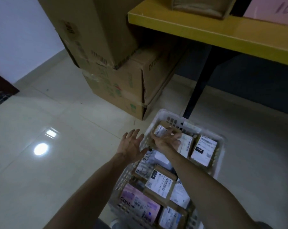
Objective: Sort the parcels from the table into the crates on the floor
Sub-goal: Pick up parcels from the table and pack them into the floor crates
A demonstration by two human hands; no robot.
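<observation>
Head view: the right hand (pixel 166 141) pinches a small boxy cardboard parcel (pixel 160 130), white-labelled, at the far corner of a white perforated plastic crate (pixel 221 147) on glossy tiles (pixel 57 171). The left hand (pixel 131 146) hovers beside the rim, fingers spread.

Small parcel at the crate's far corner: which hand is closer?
Right. The right hand holds the parcel; the left hand is open just left of it, beside the crate's rim, not touching it.
</observation>
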